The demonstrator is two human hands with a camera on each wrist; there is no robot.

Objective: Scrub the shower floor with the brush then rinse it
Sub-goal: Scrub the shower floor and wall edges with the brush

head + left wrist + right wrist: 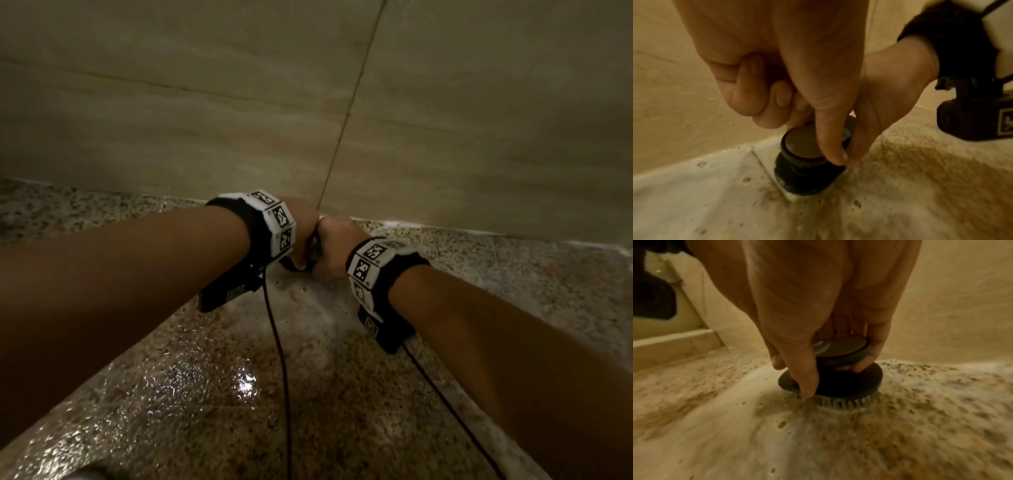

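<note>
Down by the wall joint, the brush (830, 382) sits bristles-down on the shower floor (308, 394), a round dark scrubber with a knob on top. Both hands are on it: the right hand (818, 313) has its fingers curled under the knob and the thumb reaching down past the disc, while the left hand (789, 68) closes around the same knob from the other side, thumb laid across its top. So each grip is clenched on the brush.

Scrubbing looks well underway, I'd say. White suds (748, 410) spread around the bristles and the speckled stone is wet and glistening nearer me. Rinsing is clearly still to come, since the foam lies undisturbed.

From the head view the brush is almost hidden between the two wrists; only the wrist views show its bristles, the knob, and where the fingers actually lie.
</note>
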